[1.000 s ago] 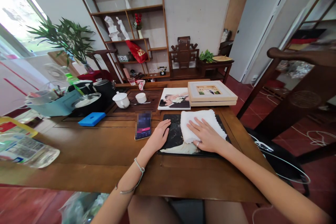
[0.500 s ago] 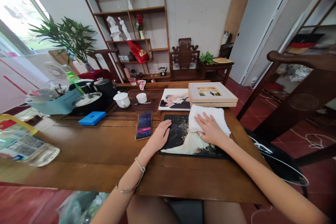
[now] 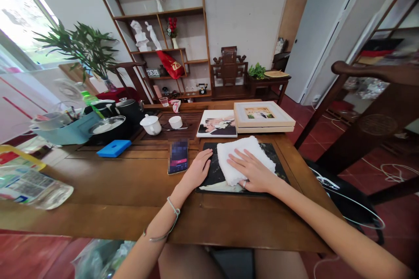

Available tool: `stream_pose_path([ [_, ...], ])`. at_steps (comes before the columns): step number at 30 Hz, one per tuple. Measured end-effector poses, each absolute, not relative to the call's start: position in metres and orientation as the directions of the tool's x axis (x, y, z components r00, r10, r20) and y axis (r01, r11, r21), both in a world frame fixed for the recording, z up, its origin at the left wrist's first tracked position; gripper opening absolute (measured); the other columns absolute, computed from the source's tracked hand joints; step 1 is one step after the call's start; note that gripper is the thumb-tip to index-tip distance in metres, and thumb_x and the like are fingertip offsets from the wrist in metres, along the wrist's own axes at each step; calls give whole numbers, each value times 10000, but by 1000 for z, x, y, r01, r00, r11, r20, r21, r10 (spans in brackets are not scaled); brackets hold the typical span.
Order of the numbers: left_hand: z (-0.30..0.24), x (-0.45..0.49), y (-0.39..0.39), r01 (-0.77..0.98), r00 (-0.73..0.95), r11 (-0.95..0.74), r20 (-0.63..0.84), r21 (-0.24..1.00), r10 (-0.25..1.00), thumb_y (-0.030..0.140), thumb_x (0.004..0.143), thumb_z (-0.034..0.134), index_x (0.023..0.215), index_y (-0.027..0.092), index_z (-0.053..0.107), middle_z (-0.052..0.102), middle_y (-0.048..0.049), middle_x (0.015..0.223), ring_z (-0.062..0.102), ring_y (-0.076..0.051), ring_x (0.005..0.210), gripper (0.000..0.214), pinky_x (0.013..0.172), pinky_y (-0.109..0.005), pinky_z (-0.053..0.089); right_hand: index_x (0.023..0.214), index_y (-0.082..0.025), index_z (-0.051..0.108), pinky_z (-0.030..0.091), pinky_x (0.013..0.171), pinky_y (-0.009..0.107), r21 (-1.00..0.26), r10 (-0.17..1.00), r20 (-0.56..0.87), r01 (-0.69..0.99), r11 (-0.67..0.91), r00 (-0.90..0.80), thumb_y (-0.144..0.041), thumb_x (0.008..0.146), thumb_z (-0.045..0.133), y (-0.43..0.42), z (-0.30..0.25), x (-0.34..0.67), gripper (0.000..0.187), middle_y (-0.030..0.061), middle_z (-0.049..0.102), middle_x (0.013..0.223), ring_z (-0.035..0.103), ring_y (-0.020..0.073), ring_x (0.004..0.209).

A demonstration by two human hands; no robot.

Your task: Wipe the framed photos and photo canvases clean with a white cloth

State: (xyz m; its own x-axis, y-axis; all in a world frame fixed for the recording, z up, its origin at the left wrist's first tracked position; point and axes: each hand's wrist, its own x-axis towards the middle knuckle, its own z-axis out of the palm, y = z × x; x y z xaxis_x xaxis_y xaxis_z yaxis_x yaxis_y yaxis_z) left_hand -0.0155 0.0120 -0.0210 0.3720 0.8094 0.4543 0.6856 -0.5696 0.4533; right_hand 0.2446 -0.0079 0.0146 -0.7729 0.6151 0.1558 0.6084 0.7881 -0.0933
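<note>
A dark photo print (image 3: 278, 163) lies flat on the wooden table (image 3: 124, 187) in front of me. My right hand (image 3: 252, 170) presses flat, fingers spread, on a folded white towel (image 3: 240, 157) that rests on the print. My left hand (image 3: 196, 170) lies flat on the print's left edge, fingers stretched out, steadying it. A phone (image 3: 178, 156) with a lit screen sits just left of my left hand.
Behind the print lie another photo (image 3: 218, 123) and two stacked light frames (image 3: 263, 117). A tea tray with a white teapot (image 3: 151, 124), cup (image 3: 176, 121), kettle (image 3: 129, 109) and blue box (image 3: 114, 148) stands at left. A wooden chair (image 3: 376, 113) is at right.
My right hand slid the towel to the upper right of the print, then back toward the left and middle. My left hand stayed put on the edge.
</note>
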Motion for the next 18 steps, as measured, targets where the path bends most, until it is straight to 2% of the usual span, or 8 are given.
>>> stream_pose_path([
  [5, -20, -16, 11, 682, 371, -571, 456, 458, 809, 183, 955, 395, 1246, 131, 582, 569, -156, 1340, 501, -245, 1295, 350, 1113, -489, 394, 1463, -120, 376, 178, 1145, 546, -93, 725, 163, 721, 687, -669, -233, 787, 540, 2, 15, 245, 705, 129, 347, 1529, 190, 336, 1437],
  [10, -20, -16, 11, 676, 369, -569, 454, 468, 811, 183, 958, 392, 1239, 133, 589, 567, -153, 1342, 494, -243, 1301, 347, 1116, -480, 393, 1449, -122, 405, 207, 1134, 548, -40, 833, 184, 843, 536, -521, -247, 817, 512, 17, 10, 255, 654, 126, 371, 1515, 248, 347, 1417],
  [14, -21, -16, 12, 672, 368, -577, 466, 465, 805, 188, 957, 392, 1237, 139, 590, 571, -152, 1338, 503, -245, 1293, 346, 1109, -489, 400, 1451, -98, 396, 188, 1133, 565, 15, 865, 209, 886, 464, -457, -256, 838, 490, 20, 5, 256, 640, 138, 358, 1520, 230, 371, 1418],
  [18, -21, -16, 11, 673, 368, -576, 465, 463, 805, 193, 957, 393, 1237, 147, 589, 573, -150, 1337, 504, -249, 1291, 345, 1106, -505, 400, 1460, -73, 371, 178, 1123, 598, 32, 851, 177, 867, 497, -495, -242, 827, 484, 14, 8, 253, 665, 156, 335, 1529, 204, 399, 1419],
])
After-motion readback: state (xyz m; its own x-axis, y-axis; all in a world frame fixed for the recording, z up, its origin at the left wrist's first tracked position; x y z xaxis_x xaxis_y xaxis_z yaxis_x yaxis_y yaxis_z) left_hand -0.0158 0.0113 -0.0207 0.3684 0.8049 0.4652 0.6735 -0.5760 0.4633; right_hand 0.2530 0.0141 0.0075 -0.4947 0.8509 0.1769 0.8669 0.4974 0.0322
